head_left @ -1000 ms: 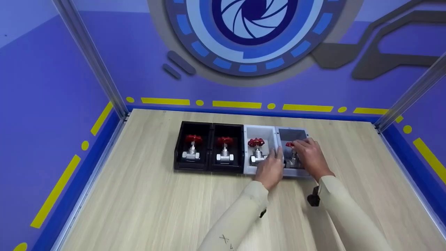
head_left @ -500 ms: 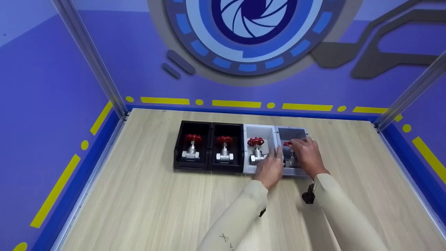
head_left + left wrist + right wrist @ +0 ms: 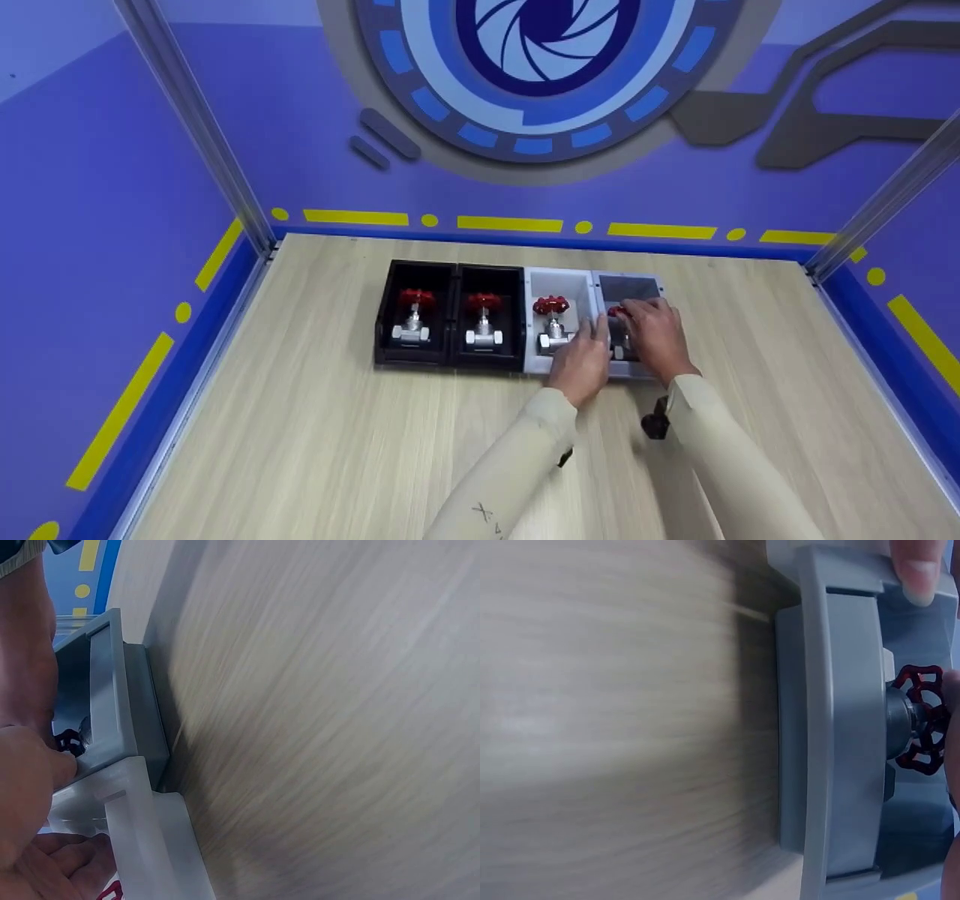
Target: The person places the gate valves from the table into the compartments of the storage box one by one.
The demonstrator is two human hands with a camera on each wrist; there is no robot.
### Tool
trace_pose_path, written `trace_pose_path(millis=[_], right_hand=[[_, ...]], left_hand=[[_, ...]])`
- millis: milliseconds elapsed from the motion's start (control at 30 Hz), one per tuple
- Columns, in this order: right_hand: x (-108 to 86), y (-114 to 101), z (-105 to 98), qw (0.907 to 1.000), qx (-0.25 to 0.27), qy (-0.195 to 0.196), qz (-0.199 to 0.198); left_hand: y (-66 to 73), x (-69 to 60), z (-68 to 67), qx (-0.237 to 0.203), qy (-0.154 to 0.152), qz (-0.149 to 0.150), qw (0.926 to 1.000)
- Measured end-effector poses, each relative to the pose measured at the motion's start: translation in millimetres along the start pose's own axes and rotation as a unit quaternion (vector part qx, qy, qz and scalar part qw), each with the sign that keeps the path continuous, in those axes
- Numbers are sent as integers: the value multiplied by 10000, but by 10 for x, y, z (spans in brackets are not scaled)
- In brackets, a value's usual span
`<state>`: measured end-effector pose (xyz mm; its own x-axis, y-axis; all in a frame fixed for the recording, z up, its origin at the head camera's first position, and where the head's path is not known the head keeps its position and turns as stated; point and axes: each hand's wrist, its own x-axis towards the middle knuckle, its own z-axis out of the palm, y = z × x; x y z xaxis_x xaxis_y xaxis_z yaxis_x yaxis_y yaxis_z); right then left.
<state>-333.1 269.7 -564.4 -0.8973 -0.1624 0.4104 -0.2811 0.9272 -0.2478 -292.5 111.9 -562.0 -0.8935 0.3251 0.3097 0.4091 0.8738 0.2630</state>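
Four-sided bins stand in a row, each with a metal valve and red handwheel. My right hand [image 3: 658, 337] reaches into the grey bin [image 3: 630, 286] at the right end, fingertips on the valve's red handwheel [image 3: 924, 720]; the fingers cover most of it in the head view. With my left hand [image 3: 581, 369] I pinch the adjoining walls of the grey bin and the white bin [image 3: 562, 278]. Its thumb [image 3: 64, 766] lies on the grey side, and the other fingers curl inside the white bin. Next to that hand is the white bin's valve [image 3: 553, 328].
Left of the white bin, two black bins [image 3: 414, 365] each hold a valve [image 3: 411, 324] with a red wheel. They stand on a wooden tabletop [image 3: 337, 450]. Blue panels [image 3: 480, 196] with yellow marks and metal posts enclose the back and sides.
My right hand has shifted slightly left over the handwheel, and its forearm has swung left too. The left hand and the bins have stayed in place.
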Motion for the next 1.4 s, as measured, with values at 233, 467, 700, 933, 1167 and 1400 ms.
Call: trace_pose_path(millis=[233,467,700,933,1167,1400], right_hand=[[-10,-28,22,9992,-168,-253,262],[-14,-40,59,9980,-165,-429,429],[-34,-46,57,9943,-304,-838,591],[-54,-42,89,9973,-241,-573,379],[-120,-64,135,9980,235,-504,306],[-160,-80,176,9950,502,-745,441]], left_hand=[[13,-2,7,45,80,33,10000],[14,-6,6,12,-46,14,10000],[24,-3,7,-79,-167,-19,9998],[30,-1,17,-21,-34,44,10000],[8,2,13,2,-34,34,10000],[-2,6,-1,16,-198,-31,9998]])
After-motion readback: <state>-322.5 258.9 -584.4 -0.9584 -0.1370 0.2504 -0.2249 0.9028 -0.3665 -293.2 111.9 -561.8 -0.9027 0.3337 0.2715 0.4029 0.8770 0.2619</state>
